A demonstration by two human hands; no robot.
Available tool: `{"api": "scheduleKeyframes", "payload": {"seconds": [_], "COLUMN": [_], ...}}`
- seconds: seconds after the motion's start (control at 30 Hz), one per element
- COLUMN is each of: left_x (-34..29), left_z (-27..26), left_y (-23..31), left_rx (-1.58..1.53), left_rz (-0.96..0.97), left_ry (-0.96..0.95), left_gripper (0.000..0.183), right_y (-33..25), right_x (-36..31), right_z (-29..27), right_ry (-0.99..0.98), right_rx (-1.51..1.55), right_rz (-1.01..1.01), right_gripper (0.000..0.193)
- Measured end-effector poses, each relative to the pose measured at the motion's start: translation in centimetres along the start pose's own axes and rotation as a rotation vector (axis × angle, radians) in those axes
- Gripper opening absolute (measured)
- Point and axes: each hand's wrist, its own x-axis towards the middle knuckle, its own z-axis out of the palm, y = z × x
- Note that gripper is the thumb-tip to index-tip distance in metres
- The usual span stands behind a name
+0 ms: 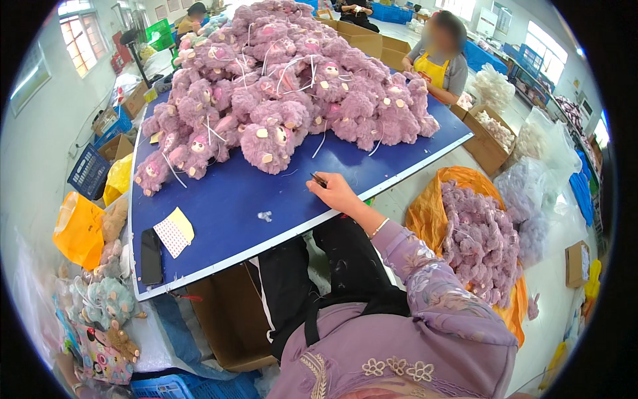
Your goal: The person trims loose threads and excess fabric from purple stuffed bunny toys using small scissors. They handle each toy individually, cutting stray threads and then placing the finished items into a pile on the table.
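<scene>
My right hand (333, 193) is over the near edge of the blue table, its fingers closed on a small dark pointed tool (319, 179) whose kind is hard to make out. Beyond it rises a big heap of purple plush dolls (272, 136), several with loose white cords. A small tuft of pale fluff (265, 216) lies left of that hand on the tabletop (226, 206). Down at the lower left rim, my left hand (65, 367) reaches beside a patterned bag (100, 352) and plush toys (109, 302); its fingers are not clear.
A black phone (151, 257) and a sticker sheet (176, 234) lie at the table's left corner. An orange sack of purple plush pieces (478, 246) stands on my right. A cardboard box (229, 319) is under the table. Across it sits a co-worker in a yellow apron (430, 70).
</scene>
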Motion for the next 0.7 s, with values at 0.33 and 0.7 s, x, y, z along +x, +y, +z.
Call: {"api": "scheduleKeyframes", "payload": {"seconds": [0.33,0.7], "left_x": [0.8,1.2], "left_z": [0.9,1.0], "left_y": [1.4,1.9], "left_rx": [-0.023,-0.039], "left_rz": [-0.053,-0.092], "left_ry": [-0.041,-0.069], "left_gripper": [0.058,0.054], "right_y": [0.0,0.4], "right_x": [0.0,0.0], "right_z": [0.0,0.1], "right_ry": [-0.009,-0.005], "right_rx": [0.031,0.027], "right_rz": [0.019,-0.003], "right_gripper": [0.032,0.031]}}
